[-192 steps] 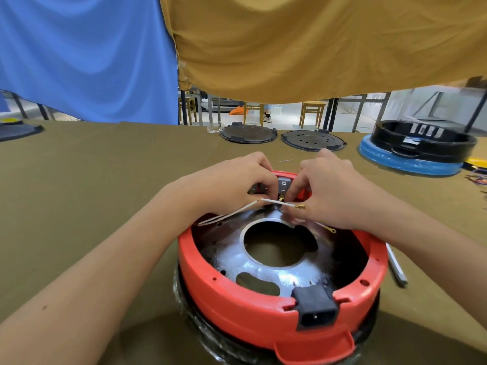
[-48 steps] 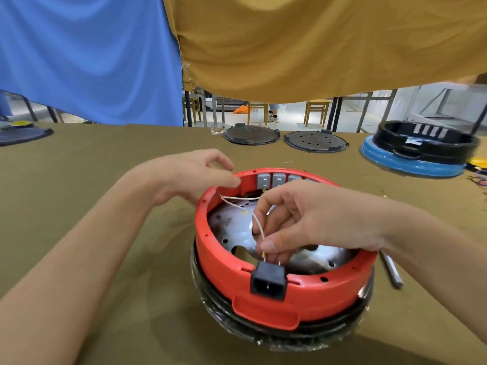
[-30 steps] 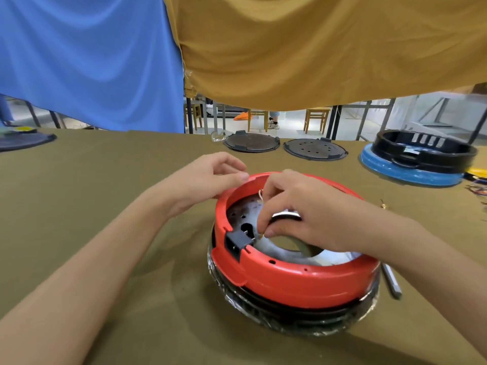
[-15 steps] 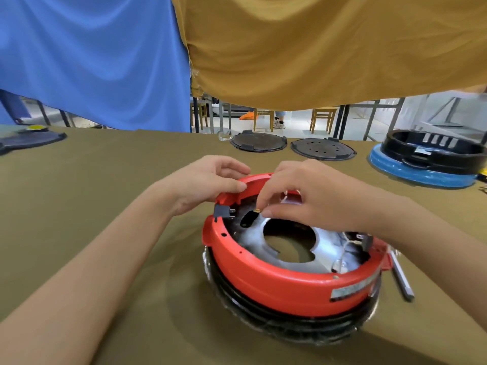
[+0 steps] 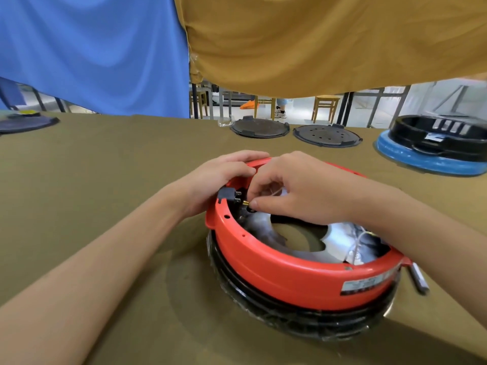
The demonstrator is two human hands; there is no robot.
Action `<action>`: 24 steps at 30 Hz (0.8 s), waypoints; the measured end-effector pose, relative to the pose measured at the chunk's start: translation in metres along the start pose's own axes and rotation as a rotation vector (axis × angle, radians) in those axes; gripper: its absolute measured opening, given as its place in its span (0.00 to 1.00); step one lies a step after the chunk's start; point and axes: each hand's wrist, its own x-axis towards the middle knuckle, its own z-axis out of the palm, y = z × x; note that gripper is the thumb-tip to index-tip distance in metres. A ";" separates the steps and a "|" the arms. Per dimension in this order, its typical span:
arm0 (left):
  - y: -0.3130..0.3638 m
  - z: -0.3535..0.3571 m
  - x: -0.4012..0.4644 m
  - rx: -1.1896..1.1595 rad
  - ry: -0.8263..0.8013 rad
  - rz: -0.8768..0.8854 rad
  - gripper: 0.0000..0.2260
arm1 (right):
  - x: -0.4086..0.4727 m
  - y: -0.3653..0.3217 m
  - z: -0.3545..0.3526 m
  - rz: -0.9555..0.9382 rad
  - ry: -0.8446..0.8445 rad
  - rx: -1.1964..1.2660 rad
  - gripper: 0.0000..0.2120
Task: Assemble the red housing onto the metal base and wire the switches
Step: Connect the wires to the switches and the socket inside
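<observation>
From my head camera, the red housing sits in front of me on the olive-covered table, resting on a dark, plastic-wrapped ring, with the shiny metal base showing inside it around a round central opening. My left hand is curled over the far left rim of the housing, fingers wrapped on the red edge just above the black socket, whose metal prongs point inward. My right hand reaches across the top of the housing; its thumb and forefinger are pinched together on a small brass terminal at the end of a thin white wire, held just beside the socket's prongs. I cannot tell whether the terminal touches a prong. More white wire lies loose on the metal base at the near right, inside the rim. A grey label is stuck on the housing's near right wall, and a metal tool lies on the table just beside it. Far across the table are two dark round plates side by side, and at far right a black ring stacked on a blue one.
</observation>
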 end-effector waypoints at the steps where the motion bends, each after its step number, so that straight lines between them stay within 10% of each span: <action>1: -0.001 0.001 0.000 -0.014 0.007 0.003 0.20 | 0.000 0.000 0.001 0.004 -0.001 -0.001 0.04; 24: 0.003 0.012 -0.006 -0.066 0.079 0.004 0.21 | 0.002 -0.009 0.001 0.032 -0.024 -0.077 0.07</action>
